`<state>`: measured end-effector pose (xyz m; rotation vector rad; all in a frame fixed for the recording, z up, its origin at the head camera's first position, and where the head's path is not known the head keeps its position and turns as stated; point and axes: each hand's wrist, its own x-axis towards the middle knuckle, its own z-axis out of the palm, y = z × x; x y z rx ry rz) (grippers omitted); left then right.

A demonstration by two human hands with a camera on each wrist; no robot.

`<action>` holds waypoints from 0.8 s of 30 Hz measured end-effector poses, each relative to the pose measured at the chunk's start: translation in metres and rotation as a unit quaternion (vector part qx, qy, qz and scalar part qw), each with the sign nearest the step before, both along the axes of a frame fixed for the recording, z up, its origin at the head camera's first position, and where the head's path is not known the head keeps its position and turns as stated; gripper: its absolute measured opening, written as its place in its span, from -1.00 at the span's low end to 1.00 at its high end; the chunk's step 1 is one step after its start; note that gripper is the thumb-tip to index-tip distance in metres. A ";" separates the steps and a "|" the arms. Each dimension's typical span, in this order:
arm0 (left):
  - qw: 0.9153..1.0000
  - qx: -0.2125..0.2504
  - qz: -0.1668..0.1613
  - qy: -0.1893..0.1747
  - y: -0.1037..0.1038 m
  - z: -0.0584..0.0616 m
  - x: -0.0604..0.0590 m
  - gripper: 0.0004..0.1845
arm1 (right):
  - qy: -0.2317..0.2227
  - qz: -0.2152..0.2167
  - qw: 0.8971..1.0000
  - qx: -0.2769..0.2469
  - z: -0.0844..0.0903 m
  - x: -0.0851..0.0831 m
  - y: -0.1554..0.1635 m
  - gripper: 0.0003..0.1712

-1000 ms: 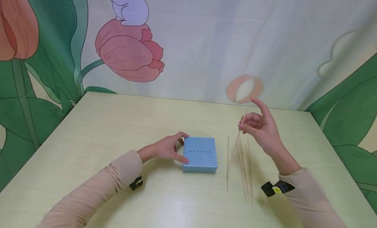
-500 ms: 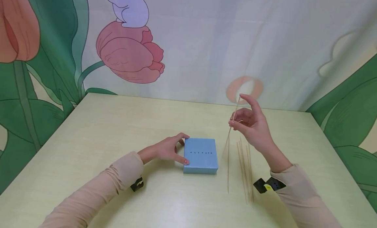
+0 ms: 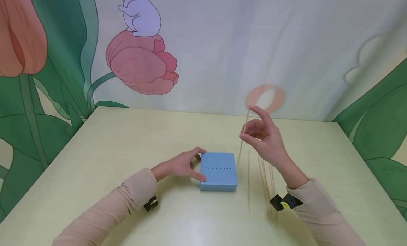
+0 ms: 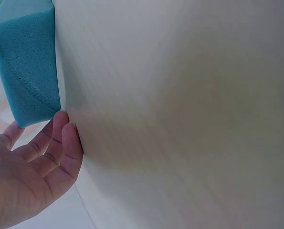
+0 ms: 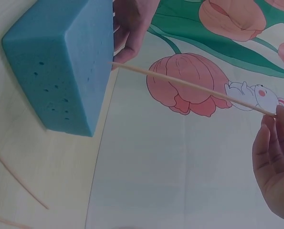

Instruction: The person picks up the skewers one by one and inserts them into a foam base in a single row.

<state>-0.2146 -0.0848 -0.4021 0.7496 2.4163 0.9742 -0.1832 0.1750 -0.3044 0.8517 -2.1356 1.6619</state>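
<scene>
Pale table (image 3: 127,140), left hand (image 3: 182,165) steadying foam block (image 3: 219,172), right hand (image 3: 262,138) pinching skewer (image 3: 243,140)

The foam block (image 3: 219,171) is blue (dotted with dark holes), the table (image 3: 127,143) pale yellow-green.

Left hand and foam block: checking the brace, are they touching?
Touching. The head view shows the left hand with fingertips pressed against the blue foam block.
</scene>
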 end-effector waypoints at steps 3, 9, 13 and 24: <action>1.000 0.006 0.002 -0.001 0.000 0.000 0.001 -0.13 | 0.024 0.014 1.000 0.002 -0.001 -0.001 -0.004 -0.23; 1.000 0.004 0.007 -0.002 0.000 0.000 0.001 -0.13 | 0.041 0.020 0.999 0.007 -0.001 -0.002 -0.013 -0.32; 1.000 0.003 0.009 -0.002 0.000 -0.001 0.002 -0.13 | 0.036 -0.005 0.999 0.035 -0.001 -0.002 -0.019 -0.57; 1.000 0.001 0.010 0.004 0.000 0.000 0.002 -0.13 | 0.043 -0.006 0.997 0.062 -0.006 -0.005 -0.032 -0.78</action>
